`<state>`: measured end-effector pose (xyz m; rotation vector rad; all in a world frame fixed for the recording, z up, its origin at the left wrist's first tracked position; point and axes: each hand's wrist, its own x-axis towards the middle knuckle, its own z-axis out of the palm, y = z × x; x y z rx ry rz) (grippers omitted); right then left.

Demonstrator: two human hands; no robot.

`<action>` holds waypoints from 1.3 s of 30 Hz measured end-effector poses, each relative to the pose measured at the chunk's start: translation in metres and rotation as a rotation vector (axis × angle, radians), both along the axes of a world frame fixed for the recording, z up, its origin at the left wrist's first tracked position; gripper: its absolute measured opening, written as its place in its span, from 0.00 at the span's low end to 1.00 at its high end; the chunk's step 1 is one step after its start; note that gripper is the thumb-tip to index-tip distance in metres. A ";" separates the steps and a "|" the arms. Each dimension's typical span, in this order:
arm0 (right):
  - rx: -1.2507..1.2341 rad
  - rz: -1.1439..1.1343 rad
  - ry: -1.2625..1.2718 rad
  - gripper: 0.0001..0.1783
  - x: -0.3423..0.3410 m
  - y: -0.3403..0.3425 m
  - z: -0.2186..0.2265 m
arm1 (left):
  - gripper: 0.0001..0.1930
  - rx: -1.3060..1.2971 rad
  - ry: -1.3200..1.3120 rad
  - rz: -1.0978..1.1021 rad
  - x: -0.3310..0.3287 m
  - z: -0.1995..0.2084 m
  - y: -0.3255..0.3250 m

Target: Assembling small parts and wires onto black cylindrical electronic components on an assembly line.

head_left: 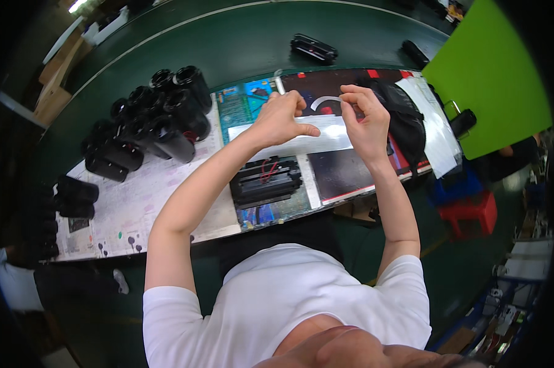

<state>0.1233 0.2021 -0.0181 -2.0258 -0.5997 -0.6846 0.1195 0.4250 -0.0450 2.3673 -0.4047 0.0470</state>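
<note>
dark corners, bent edges, glare on sheet (317, 143)

The person's bare left hand (279, 120), thumb extended apart from curled fingers; bare right hand (369, 126), fingertips pinched.

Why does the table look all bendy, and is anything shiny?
In the head view, the table looks bowed because the fisheye lens bends straight edges; in that same view, glare whitens part of the silvery sheet, and the picture's corners go black.
</note>
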 end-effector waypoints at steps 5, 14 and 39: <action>0.060 0.189 0.057 0.08 -0.022 0.050 -0.005 | 0.22 -0.202 0.000 0.304 -0.061 -0.009 0.040; 0.162 0.416 0.288 0.08 -0.044 0.076 -0.027 | 0.09 -0.667 -0.021 0.430 -0.099 -0.044 0.076; 0.205 0.342 0.940 0.08 -0.028 0.071 -0.094 | 0.11 -0.185 -0.007 0.506 -0.116 -0.061 0.083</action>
